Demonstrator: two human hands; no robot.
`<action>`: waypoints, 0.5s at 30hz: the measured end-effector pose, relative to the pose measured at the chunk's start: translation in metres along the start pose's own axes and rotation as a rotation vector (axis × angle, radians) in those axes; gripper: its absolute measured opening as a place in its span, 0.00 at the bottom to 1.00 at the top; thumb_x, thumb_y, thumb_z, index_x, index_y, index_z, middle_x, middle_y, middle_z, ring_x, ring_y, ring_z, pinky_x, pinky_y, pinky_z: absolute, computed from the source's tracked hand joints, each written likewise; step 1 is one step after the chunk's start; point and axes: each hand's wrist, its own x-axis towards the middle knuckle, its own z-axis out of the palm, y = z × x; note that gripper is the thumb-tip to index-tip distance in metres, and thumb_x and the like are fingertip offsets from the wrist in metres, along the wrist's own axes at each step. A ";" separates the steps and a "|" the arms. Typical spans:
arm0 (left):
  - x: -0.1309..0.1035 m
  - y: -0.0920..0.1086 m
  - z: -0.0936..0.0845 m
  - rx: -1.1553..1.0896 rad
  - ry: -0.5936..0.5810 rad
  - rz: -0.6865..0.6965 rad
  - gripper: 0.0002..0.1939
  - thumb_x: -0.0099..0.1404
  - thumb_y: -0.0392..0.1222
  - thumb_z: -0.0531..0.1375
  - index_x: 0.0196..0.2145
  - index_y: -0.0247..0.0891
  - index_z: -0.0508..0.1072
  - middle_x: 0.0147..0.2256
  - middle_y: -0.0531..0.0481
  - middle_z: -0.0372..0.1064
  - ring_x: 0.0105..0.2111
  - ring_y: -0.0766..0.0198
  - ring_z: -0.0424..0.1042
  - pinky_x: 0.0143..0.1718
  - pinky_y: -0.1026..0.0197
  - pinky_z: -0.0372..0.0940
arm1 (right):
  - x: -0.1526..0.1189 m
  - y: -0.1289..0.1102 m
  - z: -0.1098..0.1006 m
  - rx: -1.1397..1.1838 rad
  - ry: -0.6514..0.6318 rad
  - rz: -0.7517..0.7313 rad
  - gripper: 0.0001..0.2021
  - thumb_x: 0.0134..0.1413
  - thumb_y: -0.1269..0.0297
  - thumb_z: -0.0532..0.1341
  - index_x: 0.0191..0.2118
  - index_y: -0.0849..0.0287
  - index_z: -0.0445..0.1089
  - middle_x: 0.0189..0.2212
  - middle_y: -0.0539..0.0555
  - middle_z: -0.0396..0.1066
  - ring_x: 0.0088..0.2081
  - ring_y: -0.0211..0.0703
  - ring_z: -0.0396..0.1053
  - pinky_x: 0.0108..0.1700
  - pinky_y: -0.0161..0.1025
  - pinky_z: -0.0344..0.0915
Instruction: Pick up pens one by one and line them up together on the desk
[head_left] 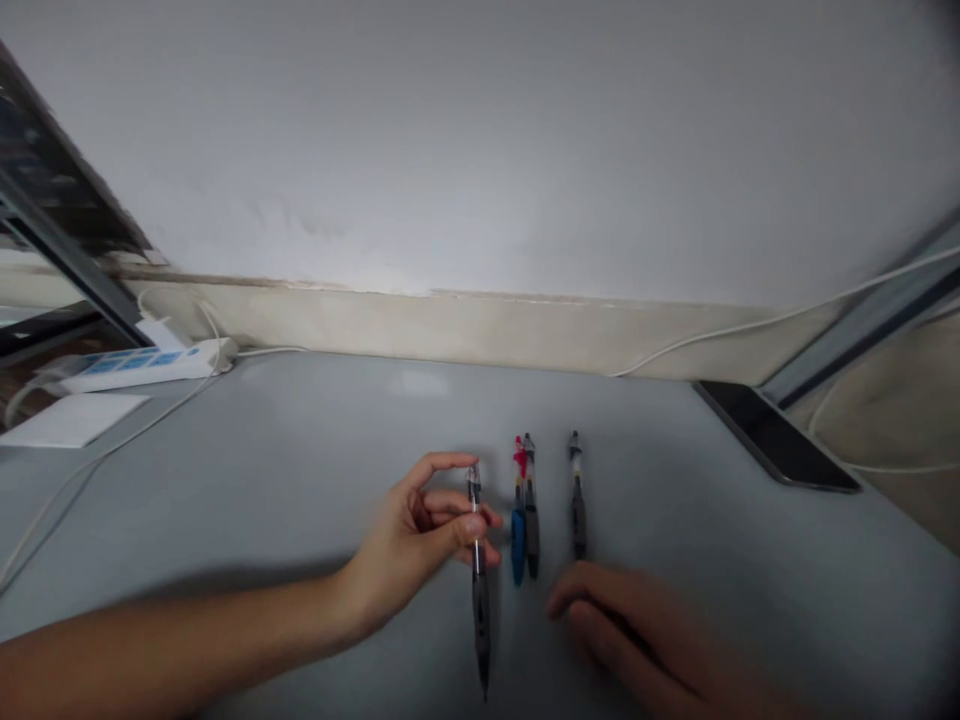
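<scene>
Between left hand (420,535) fingertips, black pen (478,580), pinched mid-barrel

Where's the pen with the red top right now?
In the head view, the red-topped pen lies on the grey table at centre, touching a dark pen on its right, just right of the pen held by the left hand.
</scene>
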 end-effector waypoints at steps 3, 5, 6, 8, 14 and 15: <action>0.000 0.002 0.002 0.024 0.025 -0.020 0.34 0.57 0.45 0.77 0.54 0.38 0.65 0.33 0.50 0.82 0.28 0.62 0.82 0.32 0.64 0.72 | -0.002 0.001 0.001 -0.008 0.018 -0.031 0.19 0.74 0.56 0.49 0.40 0.50 0.77 0.40 0.55 0.84 0.39 0.52 0.82 0.40 0.43 0.77; -0.001 0.005 0.005 0.048 0.046 -0.026 0.38 0.57 0.46 0.77 0.58 0.39 0.64 0.35 0.50 0.82 0.28 0.63 0.82 0.33 0.63 0.72 | -0.004 0.002 0.001 0.004 0.024 -0.050 0.19 0.74 0.56 0.49 0.40 0.51 0.77 0.41 0.55 0.84 0.40 0.52 0.82 0.39 0.43 0.78; -0.002 0.007 0.006 0.062 0.055 -0.025 0.39 0.57 0.47 0.77 0.60 0.40 0.62 0.35 0.50 0.82 0.29 0.63 0.82 0.33 0.63 0.72 | -0.005 0.002 0.000 0.013 0.028 -0.057 0.19 0.74 0.56 0.50 0.41 0.51 0.77 0.41 0.55 0.84 0.40 0.52 0.82 0.39 0.43 0.78; -0.001 0.010 0.008 0.107 0.061 -0.007 0.41 0.58 0.47 0.76 0.62 0.40 0.60 0.36 0.49 0.81 0.32 0.62 0.82 0.34 0.63 0.72 | -0.006 0.003 -0.001 0.027 0.030 -0.063 0.17 0.73 0.57 0.51 0.41 0.50 0.77 0.40 0.55 0.84 0.40 0.52 0.82 0.40 0.42 0.78; 0.026 0.023 0.009 0.383 0.047 0.064 0.35 0.59 0.41 0.73 0.60 0.37 0.65 0.29 0.55 0.74 0.27 0.68 0.72 0.30 0.65 0.71 | -0.004 0.006 0.000 0.016 0.061 -0.095 0.17 0.74 0.56 0.51 0.39 0.50 0.76 0.39 0.55 0.83 0.39 0.52 0.81 0.33 0.41 0.76; 0.033 0.024 0.009 0.417 0.052 0.058 0.34 0.58 0.40 0.73 0.60 0.38 0.65 0.30 0.55 0.72 0.26 0.68 0.71 0.28 0.65 0.72 | -0.004 0.006 0.000 0.014 0.060 -0.094 0.17 0.74 0.56 0.50 0.40 0.50 0.76 0.36 0.54 0.83 0.38 0.51 0.81 0.33 0.40 0.75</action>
